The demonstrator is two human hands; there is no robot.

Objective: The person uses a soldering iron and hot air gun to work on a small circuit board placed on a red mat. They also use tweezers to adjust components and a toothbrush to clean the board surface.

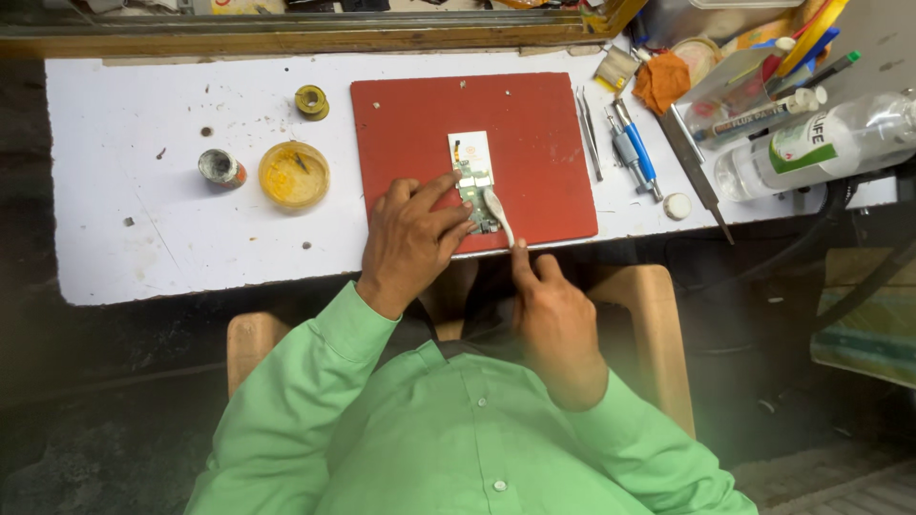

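Green sleeves (458, 429) fill the bottom of my view. Just past them my right hand (553, 319) is closed around a white tool (499, 214), its tip on the small circuit board (475, 181). My left hand (408, 238) rests flat, fingers spread, pressing the board's left edge. That board lies on the red mat (534, 124), near its front edge. Farther left sit a yellow dish (294, 175) and a solder spool (311, 101); blue-handled tools (634, 148) lie right.

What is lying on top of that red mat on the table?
On the red mat lies a small circuit board with a white part at its far end. The left hand steadies it and covers its near left edge; the right hand holds a white brush on it.
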